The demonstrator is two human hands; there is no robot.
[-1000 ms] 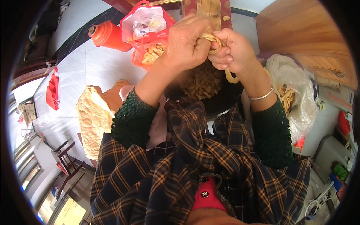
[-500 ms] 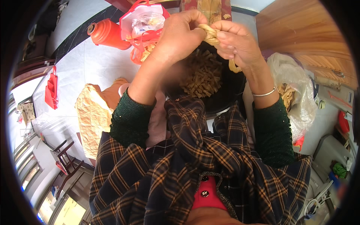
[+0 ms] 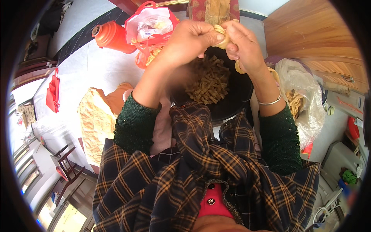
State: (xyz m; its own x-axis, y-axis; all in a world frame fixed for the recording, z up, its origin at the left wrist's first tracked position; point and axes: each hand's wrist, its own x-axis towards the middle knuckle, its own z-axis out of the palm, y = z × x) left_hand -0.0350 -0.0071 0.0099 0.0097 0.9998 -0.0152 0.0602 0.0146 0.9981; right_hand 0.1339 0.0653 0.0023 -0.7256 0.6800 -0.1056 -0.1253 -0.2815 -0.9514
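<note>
Between my two hands, above a round black tray (image 3: 232,102), is a twisted, knotted strip of pale yellow material (image 3: 220,32). My left hand (image 3: 187,41) pinches it from the left with thumb and forefinger. From the right, my right hand (image 3: 246,45) grips it in bent fingers, and a loop of the same yellow strip hangs below that hand near the wrist. Many short, folded brownish-yellow pieces (image 3: 210,83) lie heaped in the tray below. Whether the strip is paper or a plant fibre I cannot tell.
A red and white bag (image 3: 133,28) with plastic-wrapped goods stands at the far left, beside an orange-red flask (image 3: 112,36). On the left lies crumpled brown paper (image 3: 94,120). A clear plastic bag (image 3: 309,104) with more brownish pieces stands right, near a wooden cabinet (image 3: 305,31).
My hands have drawn closer around the yellow knot and shifted slightly right. My left thumb now presses on the knot, and my right fingers have closed further over it.
</note>
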